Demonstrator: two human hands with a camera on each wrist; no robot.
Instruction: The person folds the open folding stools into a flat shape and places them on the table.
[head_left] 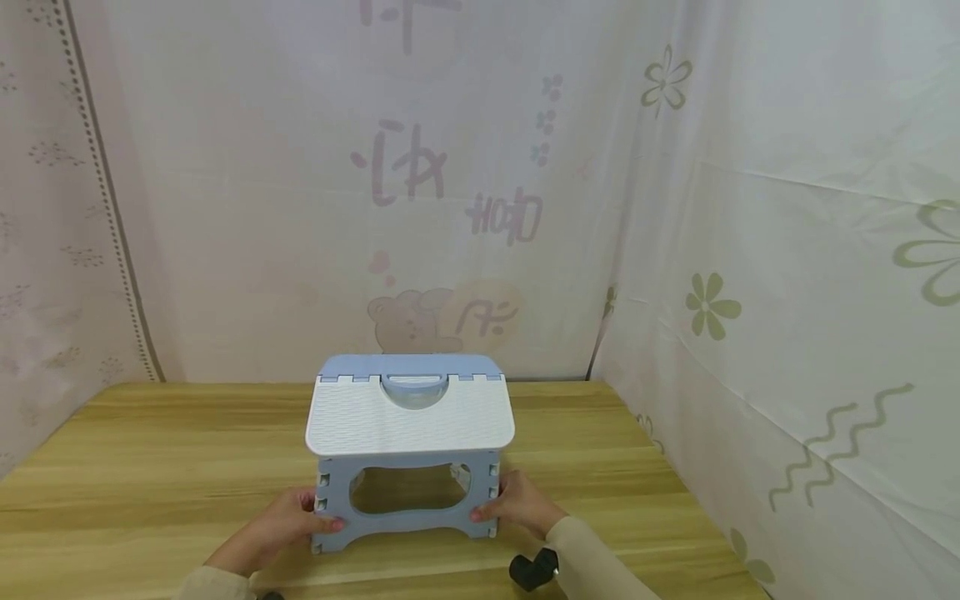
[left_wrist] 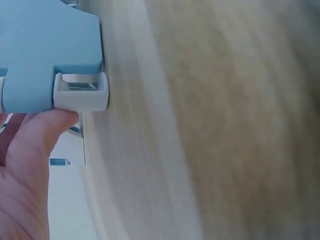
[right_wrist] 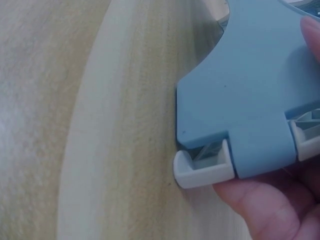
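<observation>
Holds a blue-and-white folding stool between the left hand and the right hand, hands well apart, each clamped on a lower side edge. Stands upright on the wooden table, legs down, top up, midway between the hands. Runs its long axis roughly crosswise, from the left hand to the right hand. Turns the blue front panel towards the person, between both thumbs, each thumb laid on its face with fingers wrapped round the side.

Above the hands, carries the white textured section of the top on the near side and a blue strip on the far side, with a rounded handle centred where both meet. Between the hands, shows bare tabletop through the wide oval opening, with pale parts at its upper corners.

Close by the left hand, touches a white hinge piece with a fingertip; close by the right hand, shows a matching white bracket just beside the fingers. Beyond both hands, past the far table edge, hangs in pale folds as printed cloth.
</observation>
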